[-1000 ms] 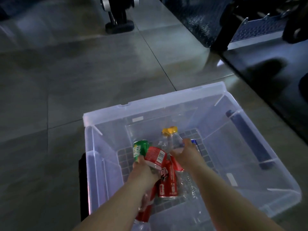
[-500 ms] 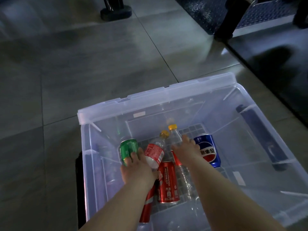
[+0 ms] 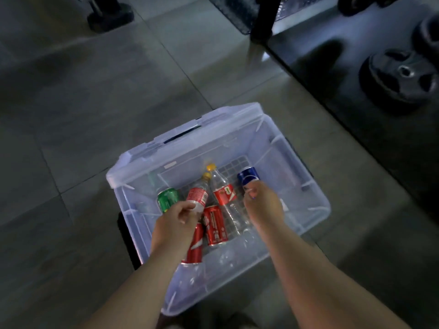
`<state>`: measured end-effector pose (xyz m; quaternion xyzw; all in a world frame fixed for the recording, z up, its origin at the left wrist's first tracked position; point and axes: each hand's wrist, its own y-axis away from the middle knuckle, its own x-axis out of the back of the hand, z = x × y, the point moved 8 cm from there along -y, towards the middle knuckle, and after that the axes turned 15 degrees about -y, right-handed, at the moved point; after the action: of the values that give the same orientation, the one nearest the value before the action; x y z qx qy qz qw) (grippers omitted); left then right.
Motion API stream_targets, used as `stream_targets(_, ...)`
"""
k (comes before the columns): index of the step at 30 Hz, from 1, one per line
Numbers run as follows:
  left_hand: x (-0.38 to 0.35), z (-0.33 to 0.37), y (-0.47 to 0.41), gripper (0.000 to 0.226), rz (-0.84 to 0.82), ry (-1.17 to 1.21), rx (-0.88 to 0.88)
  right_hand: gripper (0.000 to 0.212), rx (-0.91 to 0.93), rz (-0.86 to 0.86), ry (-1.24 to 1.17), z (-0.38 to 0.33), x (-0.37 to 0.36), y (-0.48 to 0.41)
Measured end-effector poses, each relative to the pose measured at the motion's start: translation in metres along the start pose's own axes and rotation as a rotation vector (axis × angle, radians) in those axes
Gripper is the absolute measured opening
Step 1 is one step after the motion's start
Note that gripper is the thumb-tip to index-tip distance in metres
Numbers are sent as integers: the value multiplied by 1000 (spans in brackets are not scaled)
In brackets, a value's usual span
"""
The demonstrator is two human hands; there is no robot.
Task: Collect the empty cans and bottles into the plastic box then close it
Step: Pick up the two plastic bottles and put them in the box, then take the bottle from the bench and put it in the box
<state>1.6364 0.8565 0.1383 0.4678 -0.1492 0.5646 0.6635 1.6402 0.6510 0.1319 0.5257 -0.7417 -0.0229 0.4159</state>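
Note:
A clear plastic box [image 3: 308,203] stands open on the tiled floor. On its bottom lie a green can [image 3: 167,198], two clear bottles with red labels and yellow caps [image 3: 198,195] [image 3: 224,193], a blue can [image 3: 248,176] and two red cans [image 3: 215,225] [image 3: 196,243]. My left hand [image 3: 175,222] hovers over the first bottle's lower end and one red can, fingers loosely curled, holding nothing. My right hand [image 3: 263,205] hangs just in front of the blue can, fingers also loosely curled and empty. No separate lid shows.
Black weight plates [image 3: 401,74] lie on a dark mat to the right. A black rack leg [image 3: 261,17] stands at the mat's corner. A black stand base [image 3: 110,16] sits on the tiles at the far left.
Both hands let go of the cans and bottles and rose out of the box. The cans and bottles now lie on the bottom. My view pulled back and higher.

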Motion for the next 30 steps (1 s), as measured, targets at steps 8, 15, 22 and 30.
stream_targets(8, 112, 160, 159, 16, -73, 86, -193, 19, -50, 231, -376, -54, 190, 169)
stream_targets(15, 111, 283, 355, 25, -428, -26, -544, 12, -233, 575, -649, 5, 371, 381)
stream_targets(22, 13, 337, 564, 32, -792, -48, -861, 12, -181, 992, -767, 113, 484, 589)
stream_targets(30, -156, 274, 784, 65, -1037, -319, -872, 44, -189, 1344, -704, 301, 548, 797)
